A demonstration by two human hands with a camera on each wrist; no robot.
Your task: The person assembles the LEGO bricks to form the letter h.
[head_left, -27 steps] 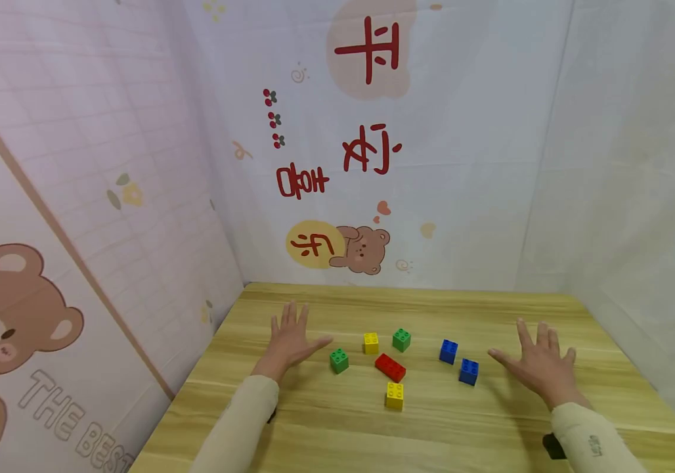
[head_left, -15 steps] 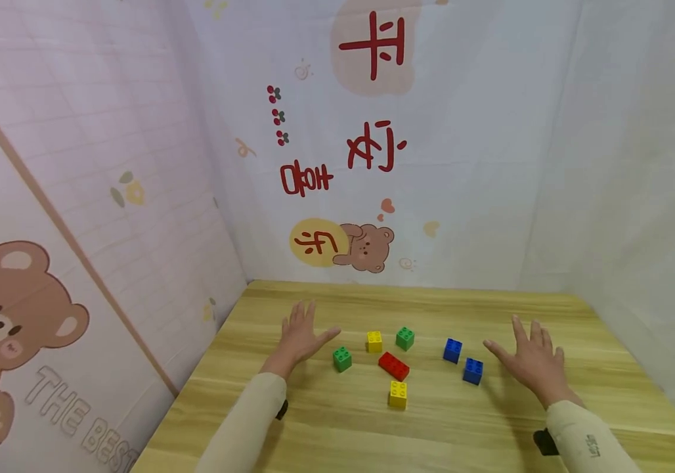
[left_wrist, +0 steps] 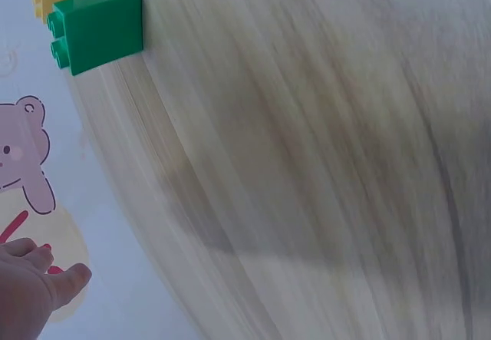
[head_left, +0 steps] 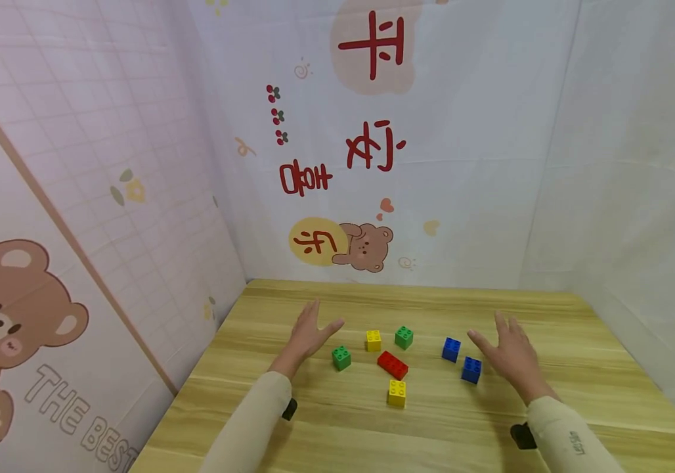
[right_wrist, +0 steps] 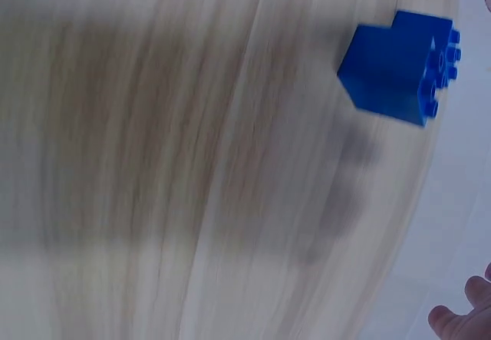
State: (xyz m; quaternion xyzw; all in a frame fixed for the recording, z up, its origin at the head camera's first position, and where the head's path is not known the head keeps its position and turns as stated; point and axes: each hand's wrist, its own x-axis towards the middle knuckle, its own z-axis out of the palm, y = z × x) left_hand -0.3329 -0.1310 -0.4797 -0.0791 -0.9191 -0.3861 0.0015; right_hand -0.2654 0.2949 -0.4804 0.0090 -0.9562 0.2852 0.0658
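My left hand [head_left: 308, 335] hovers over the table on the left, thumb spread from straight fingers, holding nothing. The nearer green block [head_left: 341, 358] stands just right of it; the left wrist view shows that green block [left_wrist: 103, 29] side-on. On the right, my right hand [head_left: 511, 355] is also spread and holds nothing, beside two blue blocks, one nearer [head_left: 471, 370] and one farther [head_left: 451, 349]. Between the hands lie a long red block [head_left: 393, 365], a yellow block [head_left: 397, 393] in front, and another yellow block [head_left: 373, 340] with a second green block [head_left: 404, 337] behind.
The wood-grain table [head_left: 337, 433] ends at a white back curtain [head_left: 479, 164] printed with red characters and a bear. A second printed curtain [head_left: 154, 263] borders the left, and plain white cloth [head_left: 639, 197] hangs on the right. Dark bands show at both sleeves.
Both hands have moved inward, the right one leftward toward the blue blocks and the left one rightward toward the green block. The blocks stay put; the head view has shifted slightly.
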